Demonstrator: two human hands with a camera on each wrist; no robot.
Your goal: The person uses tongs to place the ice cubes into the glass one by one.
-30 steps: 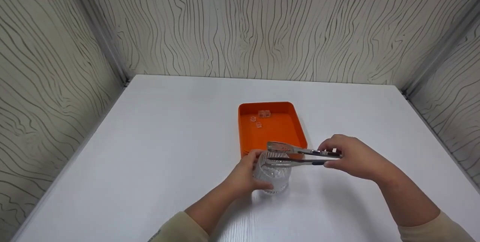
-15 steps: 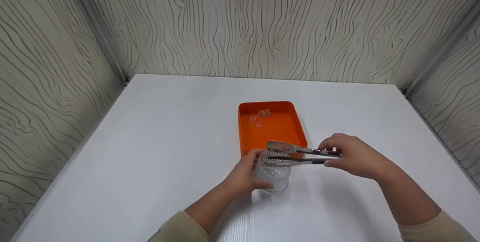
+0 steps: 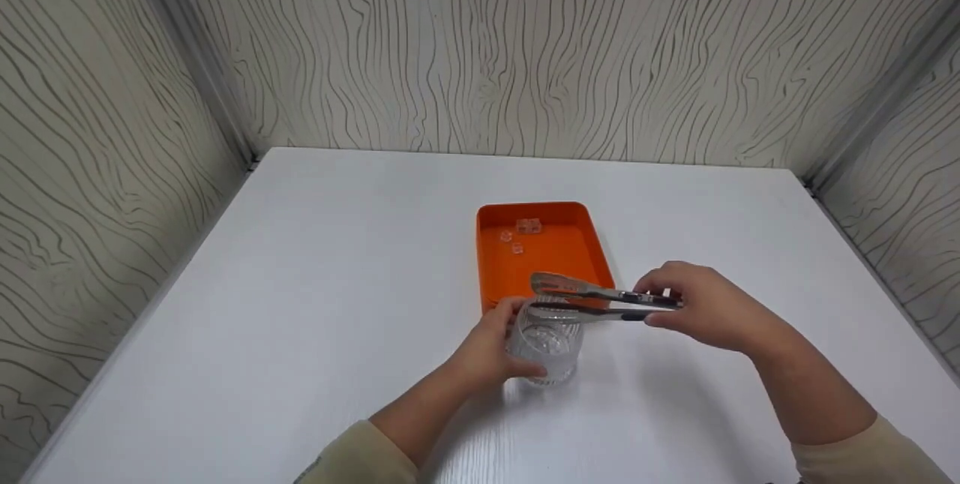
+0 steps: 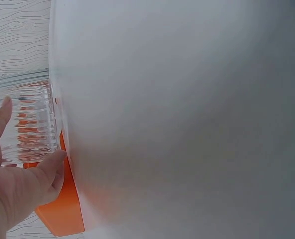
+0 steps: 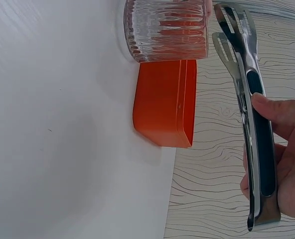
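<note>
A ribbed clear glass [image 3: 551, 356] stands on the white table with clear contents low inside. My left hand [image 3: 487, 349] grips its left side, fingers behind and thumb in front; the left wrist view shows the same glass [image 4: 35, 124] between thumb and fingers. Metal tongs [image 3: 600, 313] with dark grips are held in my right hand [image 3: 709, 309], their tips apart over the glass's mouth. In the right wrist view the slotted tips of the tongs [image 5: 259, 129] are beside the rim, with nothing visible between them.
Directly behind the glass lies an orange tray [image 3: 600, 251] holding several small clear cubes [image 3: 529, 226] near its far left part. Wood-patterned panels [image 3: 480, 49] stand behind the table and at both sides.
The tongs and my right hand have risen slightly, so the tips sit higher above the glass. My left hand and the glass have stayed in place.
</note>
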